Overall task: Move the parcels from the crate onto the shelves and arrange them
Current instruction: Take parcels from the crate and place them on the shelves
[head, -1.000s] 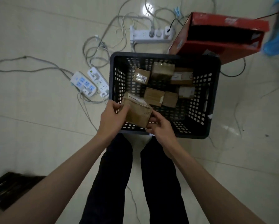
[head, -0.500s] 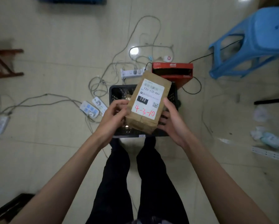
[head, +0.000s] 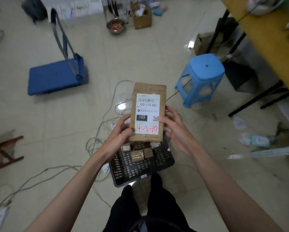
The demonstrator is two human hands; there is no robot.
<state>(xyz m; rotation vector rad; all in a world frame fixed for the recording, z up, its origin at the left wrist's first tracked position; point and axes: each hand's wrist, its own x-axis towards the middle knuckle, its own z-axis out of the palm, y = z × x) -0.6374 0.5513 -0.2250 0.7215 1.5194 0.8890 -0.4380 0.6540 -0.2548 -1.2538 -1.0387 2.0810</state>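
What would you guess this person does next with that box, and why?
Probably carry the parcel off to a shelf. Both the left hand and the right hand grip it, lifted clear above the crate, with its label, hand-marked 4-3-10, facing up. No shelf is plainly in view, so turning comes first.

So the parcel is held up above the crate, left hand on its left edge, right hand on its right. More parcels sit in the crate down on the floor. Stool is off to the right, cart way left, cables trailing left of the crate.
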